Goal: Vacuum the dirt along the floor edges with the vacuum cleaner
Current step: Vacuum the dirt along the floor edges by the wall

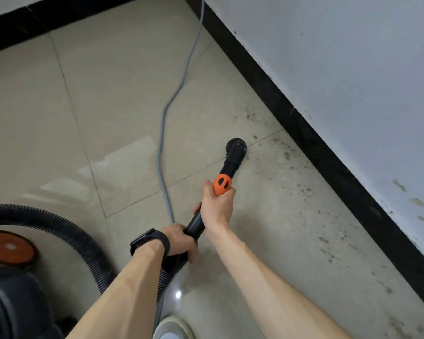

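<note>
Black nozzle (236, 146): rested on the tiled floor (108, 94), near its right edge but short of it, with a band of speckled tile between it and the dark skirting (304, 133).
Dirt (304, 189): dark flecks lay strewn along that right edge, from just beyond the nozzle back toward the near end of the floor, and looked thickest close to the skirting.
Right hand (217, 206): clenched round the wand (227, 171) just below its orange collar (222, 184).
Left hand (179, 241): wrapped round the wand's lower end, where the ribbed hose (59, 228) joined it (a dark watch (147, 238) sat on that wrist).
Vacuum cleaner (10, 289): its body stood at the near left of the floor, well apart from the dirt, with the hose looping from it to the wand.
Cord (171, 106): a grey cable ran across the floor toward the far corner, left of the nozzle and not touching it.
Step in hand: edge cleaning looked under way but early, since most of the flecks lay unlifted.
Next move: it probably called for sliding the nozzle right until it met the skirting, then drawing it along the edge with its mouth flat, both hands steering and the cord left clear.
</note>
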`<state>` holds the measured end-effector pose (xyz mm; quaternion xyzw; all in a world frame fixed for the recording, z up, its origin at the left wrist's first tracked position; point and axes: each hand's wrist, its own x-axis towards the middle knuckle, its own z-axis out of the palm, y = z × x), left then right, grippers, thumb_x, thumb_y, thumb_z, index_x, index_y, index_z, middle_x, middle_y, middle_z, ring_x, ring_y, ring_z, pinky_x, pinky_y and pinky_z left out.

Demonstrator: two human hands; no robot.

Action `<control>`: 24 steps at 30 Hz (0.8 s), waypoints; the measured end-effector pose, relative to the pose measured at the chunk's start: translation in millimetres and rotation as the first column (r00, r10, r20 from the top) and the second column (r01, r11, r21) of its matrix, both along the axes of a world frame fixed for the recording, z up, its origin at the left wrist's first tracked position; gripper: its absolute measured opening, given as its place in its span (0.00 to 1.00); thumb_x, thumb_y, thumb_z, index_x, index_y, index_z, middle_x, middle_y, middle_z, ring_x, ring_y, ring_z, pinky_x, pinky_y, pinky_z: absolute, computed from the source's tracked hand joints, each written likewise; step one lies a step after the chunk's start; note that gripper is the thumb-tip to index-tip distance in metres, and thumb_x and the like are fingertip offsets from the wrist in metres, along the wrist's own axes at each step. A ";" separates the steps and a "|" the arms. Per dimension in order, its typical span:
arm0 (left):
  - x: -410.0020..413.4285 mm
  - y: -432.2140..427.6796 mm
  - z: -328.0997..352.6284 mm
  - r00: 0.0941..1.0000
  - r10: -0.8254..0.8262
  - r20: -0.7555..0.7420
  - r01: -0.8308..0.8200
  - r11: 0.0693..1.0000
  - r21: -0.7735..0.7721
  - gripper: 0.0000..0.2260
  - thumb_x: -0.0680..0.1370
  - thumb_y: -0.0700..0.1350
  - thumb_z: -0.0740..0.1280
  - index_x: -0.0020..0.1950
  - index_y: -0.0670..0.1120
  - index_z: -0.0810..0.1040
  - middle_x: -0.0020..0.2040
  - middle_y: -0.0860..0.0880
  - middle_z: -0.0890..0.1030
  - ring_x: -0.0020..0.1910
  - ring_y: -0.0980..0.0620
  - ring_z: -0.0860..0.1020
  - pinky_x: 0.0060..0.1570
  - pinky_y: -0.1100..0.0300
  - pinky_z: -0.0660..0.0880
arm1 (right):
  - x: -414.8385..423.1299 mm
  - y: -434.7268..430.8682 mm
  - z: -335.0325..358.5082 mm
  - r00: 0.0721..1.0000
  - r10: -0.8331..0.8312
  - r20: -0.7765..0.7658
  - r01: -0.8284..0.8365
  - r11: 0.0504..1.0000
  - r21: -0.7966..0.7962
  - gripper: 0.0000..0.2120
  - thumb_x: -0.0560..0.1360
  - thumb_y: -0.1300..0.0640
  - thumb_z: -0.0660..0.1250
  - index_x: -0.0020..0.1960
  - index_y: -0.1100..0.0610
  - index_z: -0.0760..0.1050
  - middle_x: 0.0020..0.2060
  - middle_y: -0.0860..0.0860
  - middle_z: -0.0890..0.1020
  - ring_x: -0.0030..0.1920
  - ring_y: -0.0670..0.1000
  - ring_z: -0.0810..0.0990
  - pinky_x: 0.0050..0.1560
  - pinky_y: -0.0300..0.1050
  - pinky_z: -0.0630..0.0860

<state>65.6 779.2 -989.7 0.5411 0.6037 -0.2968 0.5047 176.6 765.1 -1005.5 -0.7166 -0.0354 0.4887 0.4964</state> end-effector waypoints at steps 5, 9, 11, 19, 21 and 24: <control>-0.4 0.9 0.6 0.999 0.043 -0.001 -0.043 0.998 -0.045 0.08 0.53 0.45 0.75 0.30 0.51 0.83 0.35 0.51 0.84 0.39 0.51 0.83 0.32 0.64 0.75 | -2.1 2.8 0.8 0.998 0.038 0.050 -0.037 0.999 -0.025 0.14 0.81 0.49 0.66 0.54 0.55 0.64 0.40 0.62 0.84 0.20 0.49 0.76 0.22 0.37 0.70; 1.3 2.8 0.3 0.998 0.062 0.010 -0.061 0.994 -0.087 0.08 0.53 0.44 0.75 0.30 0.51 0.83 0.38 0.49 0.85 0.43 0.49 0.84 0.38 0.62 0.77 | -2.5 4.9 1.9 0.996 0.057 0.065 -0.056 0.998 -0.024 0.13 0.82 0.51 0.65 0.54 0.56 0.63 0.42 0.62 0.84 0.20 0.48 0.76 0.21 0.37 0.70; 2.4 3.4 -0.4 0.996 0.088 0.023 -0.086 0.992 -0.093 0.08 0.52 0.44 0.75 0.29 0.51 0.83 0.38 0.49 0.86 0.44 0.48 0.84 0.41 0.60 0.79 | -0.3 6.3 2.8 0.994 0.083 0.078 -0.081 0.997 -0.020 0.12 0.82 0.51 0.65 0.54 0.55 0.63 0.40 0.61 0.84 0.20 0.48 0.77 0.21 0.37 0.70; 24.1 11.4 0.7 0.963 0.239 0.127 -0.237 0.971 -0.028 0.14 0.54 0.44 0.75 0.39 0.45 0.83 0.40 0.46 0.86 0.42 0.46 0.84 0.38 0.58 0.79 | 15.3 45.8 7.8 0.967 0.215 0.138 -0.205 0.975 -0.085 0.15 0.80 0.47 0.64 0.59 0.55 0.65 0.47 0.60 0.84 0.41 0.63 0.86 0.43 0.60 0.85; 29.3 17.0 1.8 0.959 0.242 0.150 -0.243 0.970 -0.012 0.14 0.54 0.44 0.74 0.38 0.45 0.83 0.41 0.45 0.85 0.43 0.45 0.84 0.41 0.57 0.80 | 23.1 52.1 5.7 0.975 0.189 0.119 -0.183 0.981 -0.064 0.15 0.80 0.48 0.65 0.58 0.55 0.65 0.46 0.59 0.83 0.32 0.58 0.83 0.32 0.53 0.83; 35.7 24.0 0.8 0.957 0.235 0.168 -0.241 0.970 0.019 0.14 0.55 0.43 0.74 0.39 0.44 0.83 0.40 0.43 0.85 0.42 0.43 0.84 0.46 0.53 0.82 | 34.1 58.5 -0.2 0.986 0.130 0.107 -0.126 0.991 -0.042 0.13 0.80 0.49 0.66 0.56 0.54 0.65 0.42 0.56 0.82 0.22 0.50 0.78 0.24 0.43 0.76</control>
